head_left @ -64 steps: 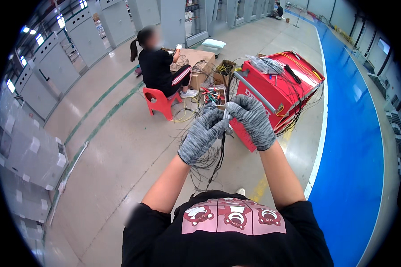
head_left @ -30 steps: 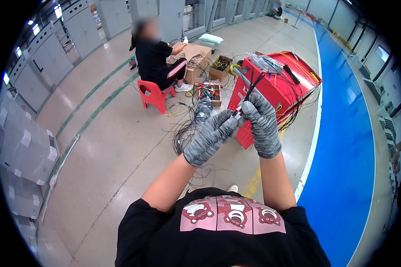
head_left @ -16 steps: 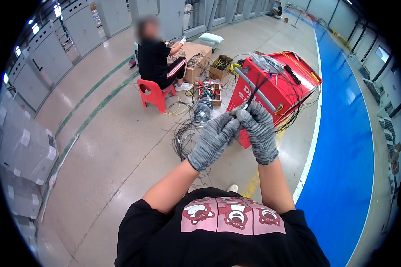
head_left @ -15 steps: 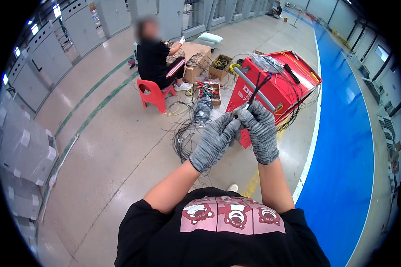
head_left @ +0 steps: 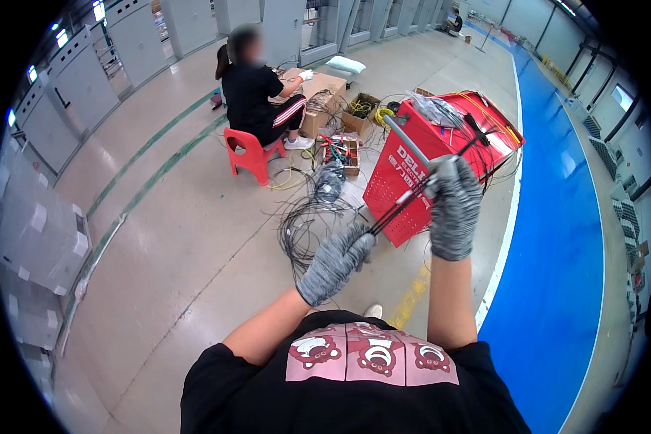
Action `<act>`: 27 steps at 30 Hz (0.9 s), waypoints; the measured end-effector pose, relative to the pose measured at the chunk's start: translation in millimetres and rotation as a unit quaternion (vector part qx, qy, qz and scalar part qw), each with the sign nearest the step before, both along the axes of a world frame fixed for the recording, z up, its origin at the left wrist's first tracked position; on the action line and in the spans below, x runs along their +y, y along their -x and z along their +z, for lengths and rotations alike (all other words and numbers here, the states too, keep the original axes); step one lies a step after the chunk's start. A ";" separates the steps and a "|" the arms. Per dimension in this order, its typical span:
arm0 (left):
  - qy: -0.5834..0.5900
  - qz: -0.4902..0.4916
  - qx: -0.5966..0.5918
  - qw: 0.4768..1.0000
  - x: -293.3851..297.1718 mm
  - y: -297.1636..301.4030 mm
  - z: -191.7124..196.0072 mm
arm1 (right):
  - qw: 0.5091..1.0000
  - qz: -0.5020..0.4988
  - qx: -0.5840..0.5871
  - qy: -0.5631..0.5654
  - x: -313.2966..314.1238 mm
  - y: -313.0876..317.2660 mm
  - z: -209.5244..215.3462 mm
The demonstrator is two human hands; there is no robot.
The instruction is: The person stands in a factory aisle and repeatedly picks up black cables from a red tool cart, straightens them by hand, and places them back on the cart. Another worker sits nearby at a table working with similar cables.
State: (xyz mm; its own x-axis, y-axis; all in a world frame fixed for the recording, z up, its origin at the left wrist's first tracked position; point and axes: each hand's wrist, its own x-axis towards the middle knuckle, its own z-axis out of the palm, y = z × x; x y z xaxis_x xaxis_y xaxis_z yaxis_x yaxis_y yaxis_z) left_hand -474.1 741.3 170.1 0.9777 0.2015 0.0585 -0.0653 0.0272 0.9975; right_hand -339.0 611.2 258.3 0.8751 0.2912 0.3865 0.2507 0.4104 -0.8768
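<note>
Both my hands wear grey knit gloves. My left hand [head_left: 338, 259] is lower, closed around a bundle of thin black wires [head_left: 401, 207] that runs up and to the right. My right hand [head_left: 452, 206] is higher, fingers wrapped around the same bundle together with a grey tool or strip [head_left: 411, 145] that sticks out up and left. The wire ends fan out above my right hand, in front of the red tool cart [head_left: 441, 166].
A loose coil of black cable [head_left: 307, 224] lies on the concrete floor. A person in black sits on a red stool [head_left: 249, 153] at a cardboard box [head_left: 318, 98] with tools nearby. Grey cabinets [head_left: 40, 210] line the left; blue floor [head_left: 557, 253] is on the right.
My hands were close together on the wires; now the left has slid down and left along the bundle while the right stays high, so the wires are stretched between them.
</note>
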 end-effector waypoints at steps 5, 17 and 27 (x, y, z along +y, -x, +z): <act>0.055 -0.068 0.011 0.996 15.4 -2.1 -5.3 | 0.998 0.034 -0.007 0.054 8.8 3.2 17.8; 0.033 -0.105 -0.042 0.993 14.7 -30.7 3.8 | 0.995 -0.049 -0.069 0.052 -2.8 -8.2 37.1; -0.245 -0.069 -0.069 0.965 59.3 -41.1 -11.9 | 0.895 -0.144 -0.049 0.419 -71.5 3.9 41.3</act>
